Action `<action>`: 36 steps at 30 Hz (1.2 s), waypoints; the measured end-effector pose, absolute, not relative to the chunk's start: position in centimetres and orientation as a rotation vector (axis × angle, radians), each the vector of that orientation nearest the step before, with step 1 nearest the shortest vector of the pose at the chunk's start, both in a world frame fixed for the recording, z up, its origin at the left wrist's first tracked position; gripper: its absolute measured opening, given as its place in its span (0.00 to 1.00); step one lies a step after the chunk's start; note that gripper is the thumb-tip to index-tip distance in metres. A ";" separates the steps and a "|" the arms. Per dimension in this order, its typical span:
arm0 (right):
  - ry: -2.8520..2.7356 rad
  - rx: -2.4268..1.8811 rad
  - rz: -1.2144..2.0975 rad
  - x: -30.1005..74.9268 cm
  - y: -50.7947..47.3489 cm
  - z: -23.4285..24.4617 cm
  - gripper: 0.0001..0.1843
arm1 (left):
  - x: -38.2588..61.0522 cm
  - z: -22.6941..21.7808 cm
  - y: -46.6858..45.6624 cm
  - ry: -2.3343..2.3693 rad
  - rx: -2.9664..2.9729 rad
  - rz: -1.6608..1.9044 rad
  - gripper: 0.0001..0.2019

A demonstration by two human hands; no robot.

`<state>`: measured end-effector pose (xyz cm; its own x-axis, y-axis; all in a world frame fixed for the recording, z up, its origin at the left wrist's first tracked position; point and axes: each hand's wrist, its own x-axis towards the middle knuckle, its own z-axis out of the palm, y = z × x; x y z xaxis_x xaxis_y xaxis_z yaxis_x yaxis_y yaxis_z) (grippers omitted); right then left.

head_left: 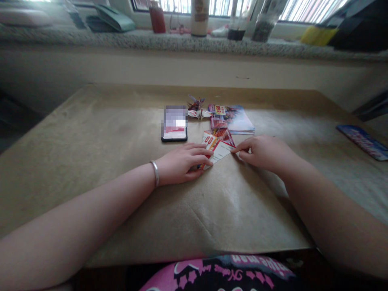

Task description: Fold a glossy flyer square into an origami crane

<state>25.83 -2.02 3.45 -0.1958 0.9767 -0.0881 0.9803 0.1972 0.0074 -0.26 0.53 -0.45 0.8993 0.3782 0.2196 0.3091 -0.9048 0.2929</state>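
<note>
A piece of clothing (pixel 218 277), pink and black with stars and lettering, shows at the near edge of the bench (pixel 127 226), whose tan top is creased just in front of the hands. The left hand (pixel 184 163), with a silver bracelet (pixel 155 173) at the wrist, lies palm down, its fingers slightly apart and resting on the left part of a folded paper (pixel 221 152). The right hand (pixel 263 151) is curled, its index finger touching the paper's right corner and the thumb just below; I cannot tell whether the two pinch it.

The paper lies on the bench between the hands. Its near part is a white, roughly triangular flap with faint dark print and a red border, the long edge running slantwise. Beyond the flap, orange, yellow and dark red printing shows, with small red labels at the left.

Farther off stands a row: a dark-edged phone (pixel 175 136) lying flat with its screen blurred out, crumpled scraps (pixel 197 106) beside it, and a stack of glossy sheets (pixel 242 119) on the right. Well apart, at the far right, lies a blue case (pixel 362 141). Behind, a speckled windowsill (pixel 127 43) carries a red jar (pixel 157 20) and a pale bottle (pixel 199 18).
</note>
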 end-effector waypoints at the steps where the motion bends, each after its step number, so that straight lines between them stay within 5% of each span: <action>1: 2.358 1.955 -0.088 25.9 -2.0 3.5 0.16 | -0.3 -0.4 0.5 0.509 2.804 0.403 0.13; 18: 2.370 2.046 -0.080 27.6 -1.5 3.1 0.15 | -0.7 0.2 0.3 0.440 2.746 0.430 0.09; 24: 2.650 2.092 0.163 27.3 -1.6 2.5 0.13 | -1.1 0.3 0.3 0.456 2.728 0.369 0.08; 29: 3.140 1.394 0.026 26.5 -1.3 1.6 0.16 | -1.2 0.6 0.2 0.489 2.669 0.379 0.06; 36: 3.212 1.300 0.196 25.3 -1.6 1.4 0.12 | -0.9 1.1 -0.5 0.661 2.613 0.386 0.21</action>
